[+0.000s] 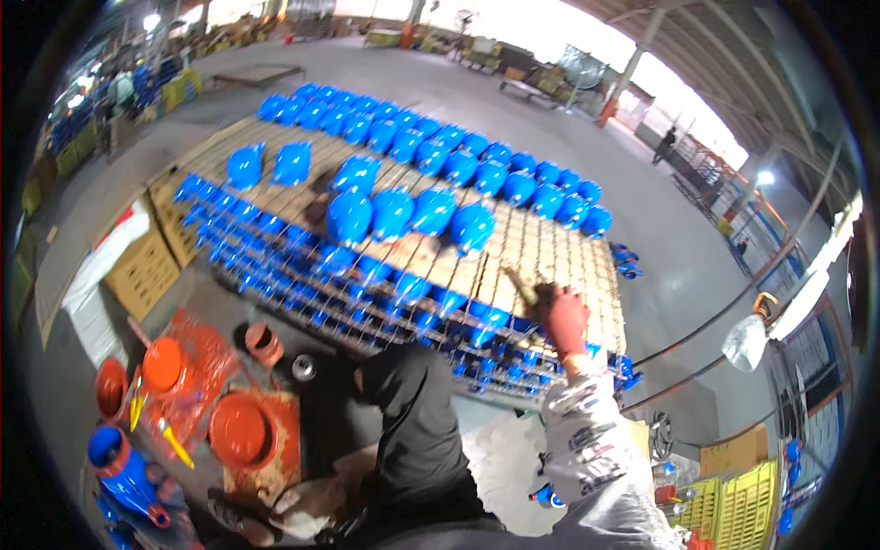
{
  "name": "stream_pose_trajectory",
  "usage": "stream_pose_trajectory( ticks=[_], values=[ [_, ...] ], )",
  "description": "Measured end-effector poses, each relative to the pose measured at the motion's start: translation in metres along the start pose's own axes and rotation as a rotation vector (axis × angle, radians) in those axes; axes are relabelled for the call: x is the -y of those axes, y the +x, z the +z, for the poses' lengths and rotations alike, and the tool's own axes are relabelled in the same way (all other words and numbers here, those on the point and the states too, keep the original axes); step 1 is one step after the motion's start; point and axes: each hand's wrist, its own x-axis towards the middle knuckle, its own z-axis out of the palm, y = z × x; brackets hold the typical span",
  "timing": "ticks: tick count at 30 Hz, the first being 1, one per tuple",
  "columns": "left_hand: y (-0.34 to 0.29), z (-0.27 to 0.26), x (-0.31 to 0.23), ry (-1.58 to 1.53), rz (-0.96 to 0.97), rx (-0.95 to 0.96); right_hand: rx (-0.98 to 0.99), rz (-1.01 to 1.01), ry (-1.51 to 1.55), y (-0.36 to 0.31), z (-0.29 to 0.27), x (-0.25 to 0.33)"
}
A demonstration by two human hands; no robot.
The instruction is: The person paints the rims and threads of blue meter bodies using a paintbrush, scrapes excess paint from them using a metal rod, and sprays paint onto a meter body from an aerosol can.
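Note:
My right arm, in a grey and white patterned sleeve, reaches out over the near right corner of a slatted wooden table top. Fingers closed, my red-stained right hand grips a tan stick-like thing with a dark part by the fingers; its kind is unclear. Left of the hand, a row of glossy blue rounded castings stands on the slats. More blue castings line the far side in rows. Below the top's near edge, smaller blue parts fill a rack. My left hand is out of view.
A person in a black hood is close in front. Left of them are a red-brown paint basin, a paint-filled bowl, yellow-handled brushes and a blue pipe-like casting. Yellow crates stand lower right; a plastic bag hangs at right.

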Motion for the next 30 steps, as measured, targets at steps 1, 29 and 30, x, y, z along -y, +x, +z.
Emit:
stream_pose_trajectory(
  ticks=[1,29,30],
  values=[
    [0.003,-0.008,0.007,-0.096,-0.017,-0.021,-0.019,0.005,0.062,-0.005,-0.005,0.001],
    [0.023,-0.045,-0.071,0.186,0.255,-0.209,0.568,-1.037,0.624,-0.169,-0.04,0.329],
    [0.016,-0.049,-0.068,0.149,0.155,-0.109,0.528,-1.033,0.655,-0.168,-0.018,0.346]
  ],
)
